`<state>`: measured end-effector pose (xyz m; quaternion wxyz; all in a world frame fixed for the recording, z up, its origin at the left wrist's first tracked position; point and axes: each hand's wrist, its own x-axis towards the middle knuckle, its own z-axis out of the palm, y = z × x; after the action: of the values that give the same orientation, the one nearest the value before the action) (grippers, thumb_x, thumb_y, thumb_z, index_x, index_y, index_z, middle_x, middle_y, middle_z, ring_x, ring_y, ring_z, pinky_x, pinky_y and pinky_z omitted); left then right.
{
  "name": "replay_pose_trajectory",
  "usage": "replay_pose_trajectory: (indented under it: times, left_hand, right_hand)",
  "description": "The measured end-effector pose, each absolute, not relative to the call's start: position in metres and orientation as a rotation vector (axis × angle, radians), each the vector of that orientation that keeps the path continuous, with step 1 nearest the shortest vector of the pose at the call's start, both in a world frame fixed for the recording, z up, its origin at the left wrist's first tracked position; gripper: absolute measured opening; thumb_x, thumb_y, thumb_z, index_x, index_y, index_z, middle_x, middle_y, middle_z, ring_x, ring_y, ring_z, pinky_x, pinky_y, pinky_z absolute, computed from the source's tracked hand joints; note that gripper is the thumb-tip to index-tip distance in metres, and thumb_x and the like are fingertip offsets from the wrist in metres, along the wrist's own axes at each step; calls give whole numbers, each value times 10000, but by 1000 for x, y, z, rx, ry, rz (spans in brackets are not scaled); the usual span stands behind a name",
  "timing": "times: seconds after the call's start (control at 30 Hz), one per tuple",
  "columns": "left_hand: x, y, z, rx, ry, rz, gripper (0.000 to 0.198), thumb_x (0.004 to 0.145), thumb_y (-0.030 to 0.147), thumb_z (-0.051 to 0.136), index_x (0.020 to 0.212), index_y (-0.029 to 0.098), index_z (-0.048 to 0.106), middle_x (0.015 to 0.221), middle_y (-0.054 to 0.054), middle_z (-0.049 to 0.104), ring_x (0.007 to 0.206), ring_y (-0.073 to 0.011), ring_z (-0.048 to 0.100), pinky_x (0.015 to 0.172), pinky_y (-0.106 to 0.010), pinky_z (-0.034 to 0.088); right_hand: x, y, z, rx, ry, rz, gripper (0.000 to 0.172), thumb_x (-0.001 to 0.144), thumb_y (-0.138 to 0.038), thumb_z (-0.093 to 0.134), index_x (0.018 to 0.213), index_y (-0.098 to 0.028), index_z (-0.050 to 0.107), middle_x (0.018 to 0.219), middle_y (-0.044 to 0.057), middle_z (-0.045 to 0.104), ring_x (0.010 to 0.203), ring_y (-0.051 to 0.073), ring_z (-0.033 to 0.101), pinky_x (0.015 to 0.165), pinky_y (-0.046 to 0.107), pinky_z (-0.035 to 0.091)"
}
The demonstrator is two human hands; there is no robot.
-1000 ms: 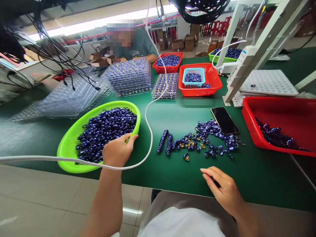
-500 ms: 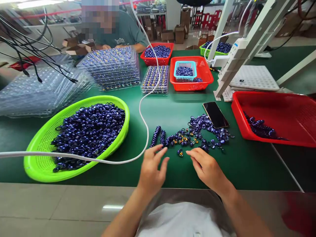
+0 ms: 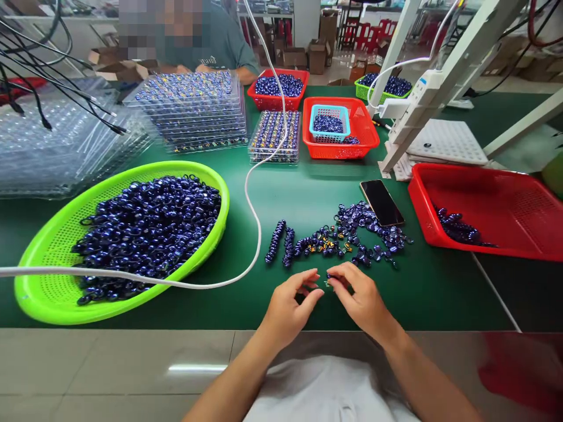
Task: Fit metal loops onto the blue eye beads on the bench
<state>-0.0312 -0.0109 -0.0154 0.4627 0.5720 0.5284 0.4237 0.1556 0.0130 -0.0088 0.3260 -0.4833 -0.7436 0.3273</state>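
Near the front edge of the desk [image 3: 246, 305], our right hand [image 3: 358, 296] pinches a small piece [image 3: 328, 282] between its fingertips; our left hand [image 3: 288, 308], fingers parted, seems empty. We should pinch lightly, low over the desk.

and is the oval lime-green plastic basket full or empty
Partly full: the oval lime-green plastic basket holds a heap of small shiny dark-blue pieces, with bare perforated wall showing beside it.
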Motion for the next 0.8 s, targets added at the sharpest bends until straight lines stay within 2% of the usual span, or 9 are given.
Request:
replay_pose_trajectory:
  times: [0.13, 0.27, 0.37, 0.47, 0.57, 0.67, 0.8]
  left_hand:
    - [-14, -11, -12, 991, 1062, 1015, 306, 800, 286, 749, 1073, 151, 725, 976, -108, 774, 848, -203, 725, 787, -340, 603]
    - [-5, -8, -8, 800, 972, 1006, 276, 733, 329, 816, 928, 141, 763, 814, -76, 773, 712, -169, 701, 700, -297, 586]
    - [-3, -10, -8, 815, 977, 1011, 255, 708, 305, 837, 886, 142, 754, 775, -60, 756, 704, -163, 691, 691, -287, 579]
    - [-2, -12, -6, 1000, 1017, 1049, 180, 762, 256, 790, 896, 147, 736, 824, -68, 749, 751, -169, 694, 735, -298, 585]
    - [-3, -13, -1, 1407, 1075, 1089, 110, 820, 170, 722, 929, 160, 721, 807, -61, 728, 727, -158, 680, 697, -278, 571]
    - [-3, -11, 2, 1839, 1034, 1188, 184, 852, 89, 656, 1010, 178, 686, 823, -59, 724, 735, -153, 665, 677, -270, 555]
    - [1, -9, -1, 2114, 965, 1275, 328, 862, 39, 608, 1157, 183, 615, 921, -83, 732, 804, -166, 659, 711, -294, 561]
  right_hand:
    - [158, -7, -7, -1192, -1566, 1079, 93, 950, -263, 580, 1023, -242, 634, 933, 25, 639, 777, 144, 645, 688, 260, 553]
    - [156, -19, -9, -1096, -1366, 1088, 106, 939, -230, 597, 1037, -257, 628, 940, 11, 623, 714, 116, 635, 664, 252, 559]
    - [161, -23, -11, -1120, -1379, 1050, 140, 940, -222, 591, 1067, -265, 633, 974, 23, 616, 769, 127, 640, 680, 254, 561]
    - [172, -23, -9, -1150, -1553, 1002, 238, 955, -224, 553, 1173, -276, 635, 1023, 49, 586, 900, 160, 624, 743, 275, 558]
    - [181, -19, -2, -1166, -1705, 1025, 299, 969, -239, 510, 1241, -288, 625, 1073, 58, 552, 935, 163, 605, 818, 302, 550]
    - [184, -15, 5, -1198, -1755, 1034, 227, 945, -291, 567, 1150, -270, 662, 1072, 56, 560, 961, 177, 607, 857, 317, 543]
    - [180, -12, 7, -1244, -1740, 924, 84, 915, -301, 632, 944, -234, 674, 974, 46, 598, 918, 179, 624, 827, 312, 541]
